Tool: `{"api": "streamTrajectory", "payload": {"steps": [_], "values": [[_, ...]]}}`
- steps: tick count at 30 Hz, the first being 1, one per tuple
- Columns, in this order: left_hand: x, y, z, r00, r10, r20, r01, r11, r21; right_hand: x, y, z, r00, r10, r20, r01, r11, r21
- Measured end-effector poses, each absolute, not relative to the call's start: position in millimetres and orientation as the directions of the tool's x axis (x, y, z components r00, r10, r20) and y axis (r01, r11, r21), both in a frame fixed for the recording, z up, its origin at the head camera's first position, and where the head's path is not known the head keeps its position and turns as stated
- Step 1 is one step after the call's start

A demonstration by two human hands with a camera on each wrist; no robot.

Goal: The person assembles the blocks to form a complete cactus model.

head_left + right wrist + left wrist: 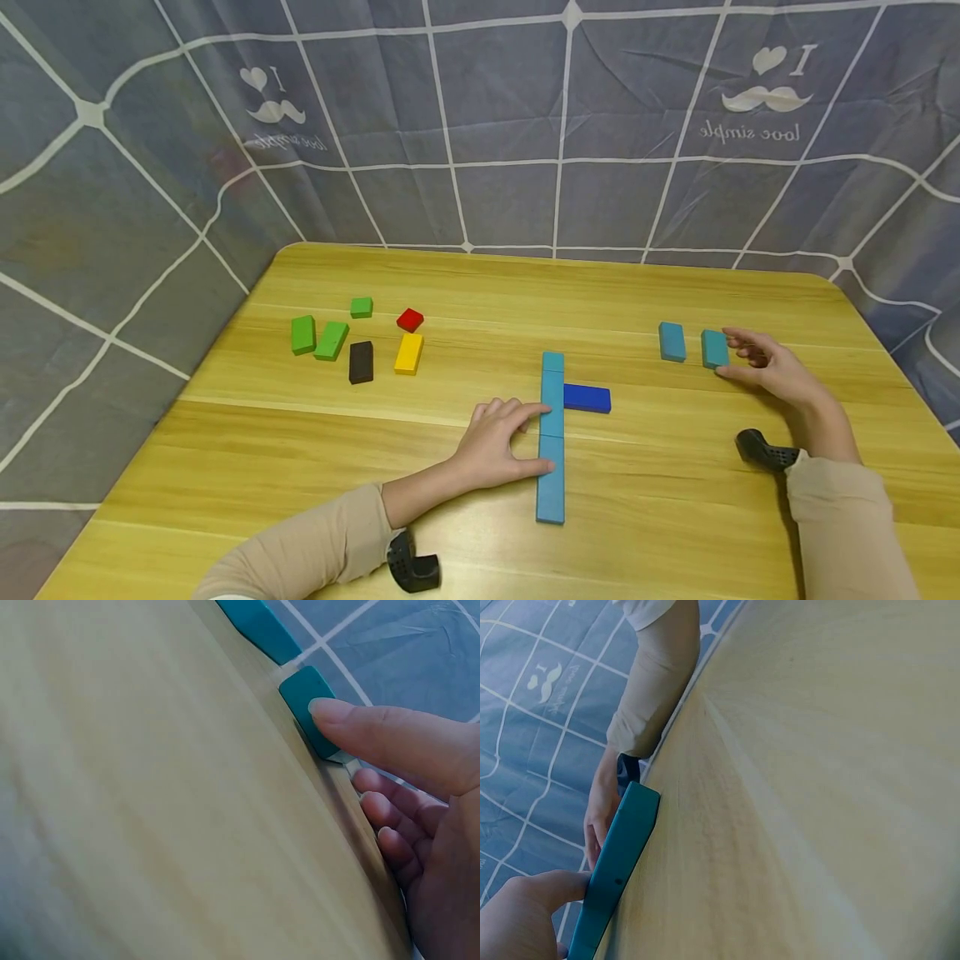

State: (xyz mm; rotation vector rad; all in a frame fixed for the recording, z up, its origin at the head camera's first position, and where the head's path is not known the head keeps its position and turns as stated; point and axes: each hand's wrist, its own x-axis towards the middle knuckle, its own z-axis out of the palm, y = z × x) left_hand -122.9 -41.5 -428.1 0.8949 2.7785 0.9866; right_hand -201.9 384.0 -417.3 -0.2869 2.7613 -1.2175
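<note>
At the centre of the head view, three flat light-blue pieces lie end to end in one straight strip: a small square piece [552, 362] on top, an upper long block [555, 387] below it, and a lower long block [551, 496] nearest the bottom of the frame. The left hand [495, 442] has thumb and forefinger set wide apart, forefinger tip on the upper long block and thumb tip on the lower one, pinching neither. A dark-blue block [587, 398] meets the strip's right side at a right angle. Right of centre, the right hand [772, 367] has a narrow pinch on a short teal block [714, 349], thumb at its near end and forefinger at the far right corner; its twin, a second short block [672, 342], lies just to the left, apart. All have smooth, matte faces and slightly softened edges. The tabletop [487, 300] is yellowish wood with long streaks of grain. In the left half of the frame sit two green oblongs [332, 342], a green square [362, 307], a red square [409, 320] turned askew, a black oblong [361, 362] and a yellow oblong [408, 354]. Wrinkled grey-blue cloth [502, 100] with a white grid and mirrored lettering hangs behind. Beige sleeves [843, 517] and black wrist devices [412, 571] fill the lower corners.
</note>
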Motion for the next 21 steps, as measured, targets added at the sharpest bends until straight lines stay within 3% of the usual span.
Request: {"api": "streamTrajectory", "payload": {"steps": [8,15,21], "values": [[-122.9,-41.3,-427.7,-0.832,0.540,0.132,0.503,0.631,0.591,-203.4,383.3,-417.4,-0.981,-0.190,-0.030,-0.106,0.664,-0.740],[-122.8,-41.2,-427.6,-0.833,0.538,0.132,0.501,0.630,0.593,-202.4,380.2,-418.6,-0.993,-0.119,0.020,-0.083,0.557,-0.827],[-123.1,-41.0,-427.8,-0.833,0.537,0.133,0.501,0.628,0.596,-203.1,361.8,-413.1,-0.983,-0.154,0.103,-0.164,0.463,-0.871]]}}
